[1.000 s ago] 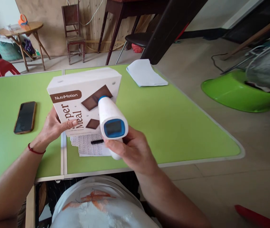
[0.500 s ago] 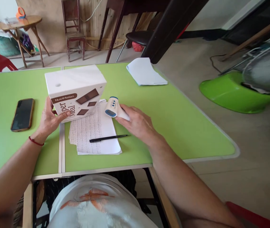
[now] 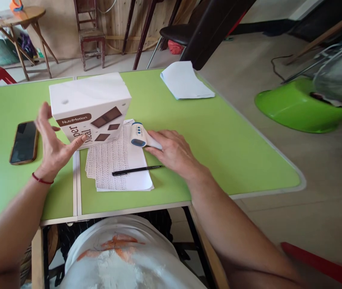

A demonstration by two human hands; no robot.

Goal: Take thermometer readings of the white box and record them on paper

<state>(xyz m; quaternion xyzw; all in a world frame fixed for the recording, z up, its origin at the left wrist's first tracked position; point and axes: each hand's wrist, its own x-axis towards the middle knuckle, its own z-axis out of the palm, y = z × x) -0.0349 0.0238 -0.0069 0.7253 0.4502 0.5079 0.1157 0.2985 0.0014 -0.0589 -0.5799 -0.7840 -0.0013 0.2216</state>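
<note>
A white NutriMotion box, printed with brown rectangles, stands at the rear edge of the written papers. Beside its left end, my left hand is open, fingers spread away from the box and thumb across the lower front face; whether the thumb presses on it, I cannot tell. My right hand is closed around the handle of a white infrared thermometer with blue buttons, held over the papers' right side. A black pen lies across the sheets, below the thermometer.
A phone lies left of my left hand on the green table. White sheets lie at the far edge. A metal seam crosses the tabletop. Beyond are a green plastic seat, a wooden chair and a round table.
The fingers of my left hand have opened and come off the box's side. My right hand keeps its hold on the thermometer. The camera view has shifted slightly.
</note>
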